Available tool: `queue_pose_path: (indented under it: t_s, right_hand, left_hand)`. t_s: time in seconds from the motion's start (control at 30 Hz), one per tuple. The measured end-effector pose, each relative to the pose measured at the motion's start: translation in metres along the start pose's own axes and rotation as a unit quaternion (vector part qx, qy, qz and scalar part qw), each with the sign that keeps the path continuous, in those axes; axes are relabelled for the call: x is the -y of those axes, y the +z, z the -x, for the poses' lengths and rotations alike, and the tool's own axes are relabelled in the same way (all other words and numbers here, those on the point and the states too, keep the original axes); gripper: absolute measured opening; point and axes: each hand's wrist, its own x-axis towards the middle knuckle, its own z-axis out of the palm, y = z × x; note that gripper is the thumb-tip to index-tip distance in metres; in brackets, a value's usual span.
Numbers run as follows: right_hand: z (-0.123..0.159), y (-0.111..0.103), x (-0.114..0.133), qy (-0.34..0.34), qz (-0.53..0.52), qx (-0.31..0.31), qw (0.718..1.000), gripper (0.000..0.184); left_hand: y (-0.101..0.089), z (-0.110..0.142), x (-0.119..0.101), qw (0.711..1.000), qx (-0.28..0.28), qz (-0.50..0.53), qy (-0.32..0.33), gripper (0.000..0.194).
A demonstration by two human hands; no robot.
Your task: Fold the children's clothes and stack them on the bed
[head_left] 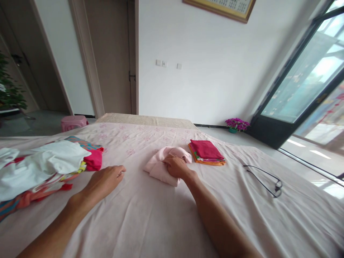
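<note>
A folded pale pink garment (158,168) lies in a soft bundle on the bed, its far right part rolled over. My right hand (177,166) rests on it with bent fingers gripping its upper fabric; the fingertips are partly hidden in the folds. To the left, my left hand (109,179) is held over the sheet, fingers loosely bent and nothing in them. It is nearest to a heap of loose clothes, with a white garment (51,161) on top and a bright pink-red piece (95,160) at its right edge.
A neat stack of folded clothes, dark red (205,149) over orange, sits right of the pink garment. Eyeglasses (268,182) lie unfolded farther right. The pale sheet (150,222) is wrinkled. Beyond the bed are a pink stool (73,122) and purple flowers (238,124).
</note>
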Motion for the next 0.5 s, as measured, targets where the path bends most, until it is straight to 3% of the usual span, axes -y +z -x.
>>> queue_pose_path:
  t_s: [0.1, 0.2, 0.23, 0.3, 0.4, 0.43, 0.5]
  right_hand:
    - [-0.002, 0.000, 0.002, 0.013, -0.040, -0.053, 0.998, 0.026]
    - [-0.006, -0.011, 0.011, -0.014, -0.221, -0.146, 0.964, 0.017]
    - [-0.008, -0.015, 0.018, -0.025, -0.310, -0.166, 0.936, 0.012]
    - [-0.008, -0.026, 0.038, -0.043, -0.491, -0.180, 0.851, 0.007]
    - [-0.002, -0.044, 0.073, -0.080, -0.668, -0.146, 0.726, 0.026]
    - [0.001, -0.049, 0.083, -0.092, -0.697, -0.131, 0.699, 0.029]
    - [0.007, -0.057, 0.098, -0.113, -0.731, -0.102, 0.665, 0.033]
  left_hand:
    - [0.000, -0.002, 0.000, 0.999, -0.014, 0.036, -0.009, 0.033]
    - [0.001, -0.004, -0.005, 0.991, -0.046, 0.124, 0.001, 0.030]
    - [0.002, -0.004, -0.008, 0.983, -0.055, 0.177, 0.009, 0.030]
    - [0.002, -0.002, -0.018, 0.948, -0.066, 0.312, 0.017, 0.034]
    - [0.000, 0.003, -0.035, 0.871, -0.066, 0.487, 0.014, 0.043]
    - [-0.002, 0.005, -0.040, 0.856, -0.070, 0.512, 0.010, 0.046]
    - [-0.008, 0.009, -0.048, 0.858, -0.108, 0.503, 0.002, 0.046]
